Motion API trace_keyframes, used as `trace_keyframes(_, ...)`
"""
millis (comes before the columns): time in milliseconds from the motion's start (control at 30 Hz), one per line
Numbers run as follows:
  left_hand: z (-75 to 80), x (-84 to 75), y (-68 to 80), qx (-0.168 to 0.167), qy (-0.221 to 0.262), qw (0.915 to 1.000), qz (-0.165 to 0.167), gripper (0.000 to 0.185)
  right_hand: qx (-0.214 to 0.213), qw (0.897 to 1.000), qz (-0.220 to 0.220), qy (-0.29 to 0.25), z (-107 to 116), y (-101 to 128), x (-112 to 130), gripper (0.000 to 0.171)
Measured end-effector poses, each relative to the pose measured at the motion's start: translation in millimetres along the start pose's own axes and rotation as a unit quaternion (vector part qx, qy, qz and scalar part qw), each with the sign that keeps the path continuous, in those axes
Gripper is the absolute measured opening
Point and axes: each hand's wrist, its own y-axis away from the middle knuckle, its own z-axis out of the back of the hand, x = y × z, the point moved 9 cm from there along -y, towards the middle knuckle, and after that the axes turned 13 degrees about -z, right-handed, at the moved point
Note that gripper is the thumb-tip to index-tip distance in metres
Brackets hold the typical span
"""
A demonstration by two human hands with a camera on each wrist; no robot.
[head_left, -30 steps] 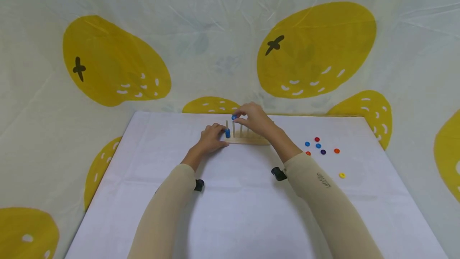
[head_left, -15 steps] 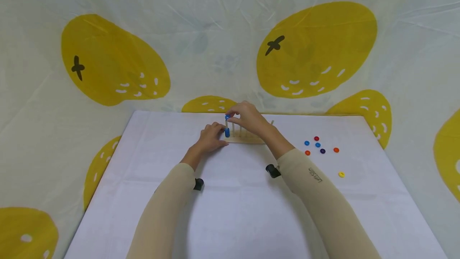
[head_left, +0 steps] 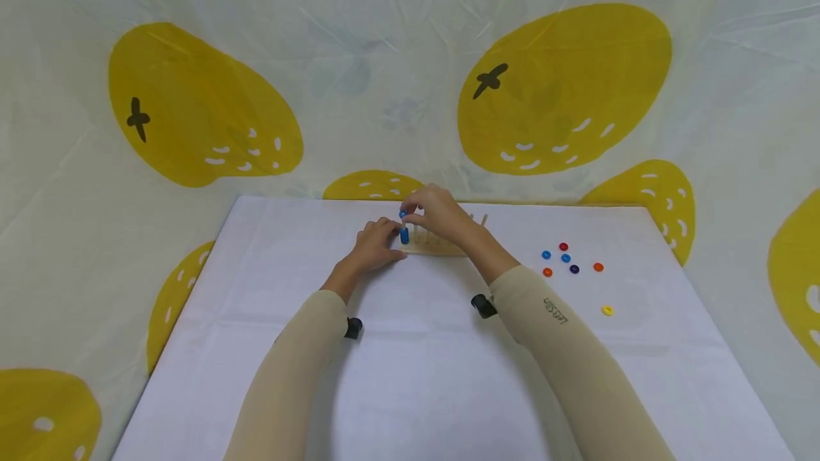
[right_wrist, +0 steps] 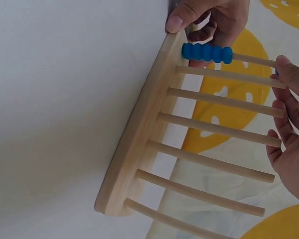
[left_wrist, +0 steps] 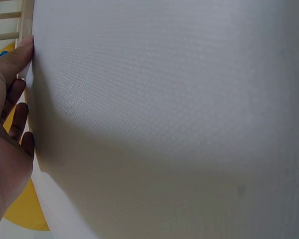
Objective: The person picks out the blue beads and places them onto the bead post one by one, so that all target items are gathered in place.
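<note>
— White tabletop [head_left: 410, 375] fills my head view, with a lemon-print sheet [head_left: 564, 84] hanging behind it. Near the far edge stands the rack [head_left: 435, 248], a wooden base with pegs.

— What are the hands doing?

— My left hand [head_left: 374, 247] rests at the rack's left end. My right hand [head_left: 438, 215] is over the pegs, pinching a blue ring [head_left: 403, 214] at the top of the leftmost peg. Below it on that peg sits a blue stack [head_left: 404, 235].

— Do the wrist views add anything?

— Yes. The right wrist view shows seven pegs on the rack [right_wrist: 139, 144], the stack [right_wrist: 207, 52] pushed down to the base, and the left hand [right_wrist: 209, 20] gripping the base's end with the thumb on its edge. From the head view I could not tell that grip. The right hand [right_wrist: 291, 129] shows only as curled fingers at the peg tips; the pinched ring is barely visible there.

— And the left wrist view?

— Mostly tabletop [left_wrist: 179, 119]. The left hand [left_wrist: 7, 134] is at the frame's edge, thumb tip against the rack [left_wrist: 26, 25].

— Anything else?

— Loose rings [head_left: 570, 262] lie towards the right edge, well apart from the rack, seen only from the head.
</note>
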Motion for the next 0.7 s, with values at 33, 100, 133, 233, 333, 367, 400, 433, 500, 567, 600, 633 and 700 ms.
trace_keyframes(33,-0.2,0.3,-0.1,0.0,-0.001,1.0,0.0,0.059,0.001,1.0,-0.001,-0.001,-0.8,0.2,-0.3,0.019)
trace_keyframes(100,-0.6,0.8,-0.4,-0.002,0.001,1.0,0.0,0.059,0.003,1.0,-0.003,0.0,-2.0,0.8,-1.1,0.019)
trace_keyframes(133,-0.9,1.1,-0.5,-0.002,0.001,1.0,0.001,0.059,0.002,1.0,-0.004,0.0,-2.3,1.2,-1.4,0.018)
trace_keyframes(233,-1.9,1.3,-0.2,-0.002,0.003,1.0,0.0,0.059,-0.001,1.0,-0.007,-0.001,-2.0,2.7,-2.2,0.019)
trace_keyframes(333,-2.7,1.0,0.3,0.0,0.005,1.0,-0.001,0.059,-0.006,1.0,-0.011,0.001,-1.0,3.9,-2.5,0.019)
trace_keyframes(367,-2.7,0.7,0.3,0.0,0.006,1.0,-0.002,0.059,-0.006,1.0,-0.011,0.001,-0.6,4.2,-2.3,0.019)
trace_keyframes(400,-2.7,0.7,0.4,0.0,0.005,1.0,-0.002,0.059,-0.007,1.0,-0.012,0.0,-0.2,4.5,-2.1,0.019)
trace_keyframes(433,-2.4,0.5,0.4,-0.001,0.004,1.0,-0.002,0.058,-0.008,1.0,-0.012,-0.002,0.4,4.7,-1.9,0.019)
trace_keyframes(500,-1.8,0.3,0.5,-0.002,0.002,1.0,-0.002,0.058,-0.009,1.0,-0.013,-0.005,1.1,5.3,-1.5,0.019)
trace_keyframes(567,-1.2,0.2,0.5,-0.002,0.0,1.0,-0.001,0.058,-0.01,1.0,-0.015,-0.007,1.6,5.6,-1.7,0.019)
trace_keyframes(600,-1.0,0.3,0.6,-0.002,-0.001,1.0,0.0,0.058,-0.009,1.0,-0.018,-0.008,1.6,5.8,-2.0,0.019)
trace_keyframes(633,-0.9,0.3,0.6,-0.001,-0.001,1.0,0.0,0.058,-0.009,1.0,-0.02,-0.007,1.6,6.0,-2.3,0.019)
trace_keyframes(700,-0.7,0.0,0.6,-0.001,0.0,1.0,0.0,0.058,-0.008,1.0,-0.025,-0.005,1.3,6.3,-3.0,0.019)
